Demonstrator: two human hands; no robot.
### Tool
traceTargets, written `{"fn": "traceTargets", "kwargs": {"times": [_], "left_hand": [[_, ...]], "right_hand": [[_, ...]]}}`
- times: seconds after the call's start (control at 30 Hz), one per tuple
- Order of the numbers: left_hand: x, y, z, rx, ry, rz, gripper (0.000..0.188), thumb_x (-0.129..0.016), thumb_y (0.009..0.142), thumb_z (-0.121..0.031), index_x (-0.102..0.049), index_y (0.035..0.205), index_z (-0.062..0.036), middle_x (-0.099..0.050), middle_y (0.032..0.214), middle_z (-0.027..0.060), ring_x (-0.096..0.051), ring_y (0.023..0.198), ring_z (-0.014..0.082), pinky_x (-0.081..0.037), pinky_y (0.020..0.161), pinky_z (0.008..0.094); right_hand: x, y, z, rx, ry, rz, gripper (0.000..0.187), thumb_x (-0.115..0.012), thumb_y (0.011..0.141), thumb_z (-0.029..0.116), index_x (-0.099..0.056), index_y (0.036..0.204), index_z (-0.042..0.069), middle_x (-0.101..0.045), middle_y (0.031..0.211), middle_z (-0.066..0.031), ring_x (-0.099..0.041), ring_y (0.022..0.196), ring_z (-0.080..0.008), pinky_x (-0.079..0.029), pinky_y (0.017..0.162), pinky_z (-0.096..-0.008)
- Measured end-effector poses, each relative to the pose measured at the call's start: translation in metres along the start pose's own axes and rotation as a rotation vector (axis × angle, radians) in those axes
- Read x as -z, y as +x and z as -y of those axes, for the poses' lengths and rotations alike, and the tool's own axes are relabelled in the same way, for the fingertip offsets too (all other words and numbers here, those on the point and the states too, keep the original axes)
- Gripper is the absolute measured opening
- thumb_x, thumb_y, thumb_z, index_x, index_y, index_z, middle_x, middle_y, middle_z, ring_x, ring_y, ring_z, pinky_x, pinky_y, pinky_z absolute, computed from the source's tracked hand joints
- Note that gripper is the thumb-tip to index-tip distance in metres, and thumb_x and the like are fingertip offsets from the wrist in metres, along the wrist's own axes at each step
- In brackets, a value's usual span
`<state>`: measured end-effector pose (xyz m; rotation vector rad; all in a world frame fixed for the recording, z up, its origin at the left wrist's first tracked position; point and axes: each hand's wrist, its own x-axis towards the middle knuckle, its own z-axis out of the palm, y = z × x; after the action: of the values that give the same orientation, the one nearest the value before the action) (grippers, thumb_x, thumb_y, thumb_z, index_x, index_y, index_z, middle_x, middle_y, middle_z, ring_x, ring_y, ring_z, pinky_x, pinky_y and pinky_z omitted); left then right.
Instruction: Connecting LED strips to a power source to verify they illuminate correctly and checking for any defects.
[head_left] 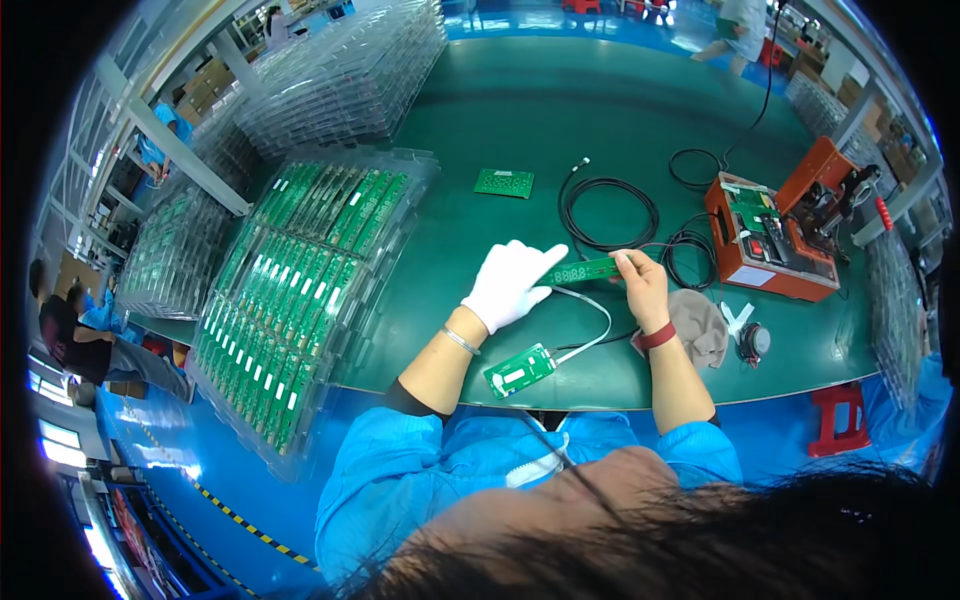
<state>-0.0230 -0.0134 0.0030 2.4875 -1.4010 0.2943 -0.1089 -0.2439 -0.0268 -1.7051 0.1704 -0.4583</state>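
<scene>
Between my two hands is a long, narrow green circuit board (pixel 590 270) with a row of digit displays. My left hand (pixel 512 285), in a white glove, pinches its left end, the index finger stretched along the board. Bare fingers of my right hand (pixel 642 287) grip the right end. A white cable (pixel 606 318) curves from near the held board down to a smaller green board (pixel 521 372) lying by the table's near edge. Whether the cable is plugged into the held board is hidden by my gloved hand.
Clear trays of narrow boards (pixel 300 290) stand at the left, with stacked empty trays (pixel 345 80) behind. A coiled black cable (pixel 610 215) and a small board (pixel 504 183) lie ahead. To the right are an orange test box (pixel 770 245), a grey cloth (pixel 698 325) and a red stool (pixel 840 420).
</scene>
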Motion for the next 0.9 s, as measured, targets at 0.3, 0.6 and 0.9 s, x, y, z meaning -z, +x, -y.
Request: {"fn": "traceTargets", "kwargs": {"times": [0.3,0.6,0.9], "left_hand": [[-0.001,-0.008,0.022,0.206,-0.067,-0.09,0.043,-0.068,0.079,-0.031,-0.065,0.118,-0.0133,-0.067,0.098,0.0061,-0.062,0.084,0.0234,-0.047,0.079,0.0325],[-0.01,-0.005,0.032,0.411,-0.506,-0.145,0.04,-0.071,0.077,-0.02,-0.067,0.115,-0.0092,-0.07,0.107,0.0051,-0.065,0.087,0.0217,-0.05,0.082,0.0295],[-0.017,-0.01,0.035,0.352,-0.517,-0.225,0.039,-0.071,0.078,-0.014,-0.066,0.116,-0.0069,-0.069,0.101,0.0046,-0.06,0.075,0.0167,-0.049,0.073,0.0258]], "right_hand": [[0.003,0.001,-0.011,-0.016,0.128,-0.137,0.025,-0.056,0.097,0.014,-0.066,0.111,-0.004,-0.066,0.088,-0.0068,-0.059,0.072,-0.0129,-0.054,0.072,-0.0256],[0.064,-0.012,0.045,0.361,-0.79,-0.366,0.043,-0.066,0.086,0.019,-0.059,0.127,0.007,-0.069,0.096,-0.0075,-0.064,0.084,-0.022,-0.051,0.077,-0.0308],[0.167,-0.008,-0.018,0.42,-1.238,-0.629,0.047,-0.063,0.086,0.012,-0.055,0.133,0.009,-0.055,0.136,-0.0095,-0.051,0.124,-0.0298,-0.04,0.105,-0.0374]]}}
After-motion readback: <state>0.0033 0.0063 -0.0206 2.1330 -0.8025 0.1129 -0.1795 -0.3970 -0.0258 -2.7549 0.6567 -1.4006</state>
